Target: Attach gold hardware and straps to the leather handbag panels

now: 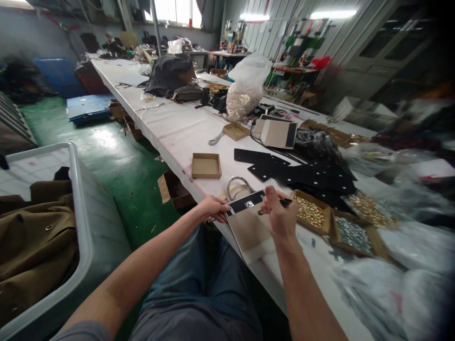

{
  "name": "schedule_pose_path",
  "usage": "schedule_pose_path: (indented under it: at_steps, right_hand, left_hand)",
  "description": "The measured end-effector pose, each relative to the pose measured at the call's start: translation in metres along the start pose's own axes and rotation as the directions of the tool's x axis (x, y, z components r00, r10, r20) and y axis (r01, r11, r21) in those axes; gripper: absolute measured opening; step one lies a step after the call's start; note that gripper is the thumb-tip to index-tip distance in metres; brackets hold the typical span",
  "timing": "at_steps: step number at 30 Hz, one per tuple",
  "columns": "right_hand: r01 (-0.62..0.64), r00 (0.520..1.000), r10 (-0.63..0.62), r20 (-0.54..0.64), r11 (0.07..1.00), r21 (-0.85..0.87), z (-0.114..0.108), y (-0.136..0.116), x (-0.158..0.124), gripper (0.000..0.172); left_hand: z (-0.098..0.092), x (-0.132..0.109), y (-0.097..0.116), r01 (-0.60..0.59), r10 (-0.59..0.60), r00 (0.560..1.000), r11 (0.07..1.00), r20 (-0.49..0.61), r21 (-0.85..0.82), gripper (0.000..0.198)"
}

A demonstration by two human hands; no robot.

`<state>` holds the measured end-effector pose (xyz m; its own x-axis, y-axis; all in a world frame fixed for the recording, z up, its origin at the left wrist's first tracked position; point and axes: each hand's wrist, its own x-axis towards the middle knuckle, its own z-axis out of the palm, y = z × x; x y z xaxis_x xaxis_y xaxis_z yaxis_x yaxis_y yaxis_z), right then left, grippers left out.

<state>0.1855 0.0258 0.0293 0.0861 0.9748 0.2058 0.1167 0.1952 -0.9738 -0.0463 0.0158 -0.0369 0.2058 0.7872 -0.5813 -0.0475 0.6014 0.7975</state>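
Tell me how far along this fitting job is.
Apparently done: beige pieces stacked farther up the table. In hand: the left hand steadies a beige panel whose black strip carries a silver fitting, while the right hand works a dark tool at it. Left: a spread of black pieces, plus well-filled boxes of gold hardware and silver hardware.

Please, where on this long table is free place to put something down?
The widest bare patch is on the table, between the empty box and the grey bag. To the right of the right hand, rivet boxes and black pieces crowd it.
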Motion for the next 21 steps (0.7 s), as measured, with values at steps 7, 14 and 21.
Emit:
schedule_pose_path:
  at_steps: [7,14,21]
  right_hand:
    - [0.129,0.989,-0.143,0.049,0.967,0.221,0.046,0.005,-0.021,0.073]
    - [0.157,0.984,-0.168,0.058,0.975,0.156,0.041,0.015,-0.005,0.073]
    - [0.214,0.975,-0.218,0.031,0.971,0.109,0.036,0.016,-0.01,0.073]
  left_hand:
    - [0.027,0.011,-0.011,-0.158,0.155,0.987,0.986,-0.051,-0.048,0.011]
    - [0.037,0.025,-0.01,-0.117,0.131,0.982,0.988,0.135,-0.105,0.011]
    - [0.034,0.033,-0.002,-0.006,0.04,0.984,0.982,0.175,-0.19,0.012]
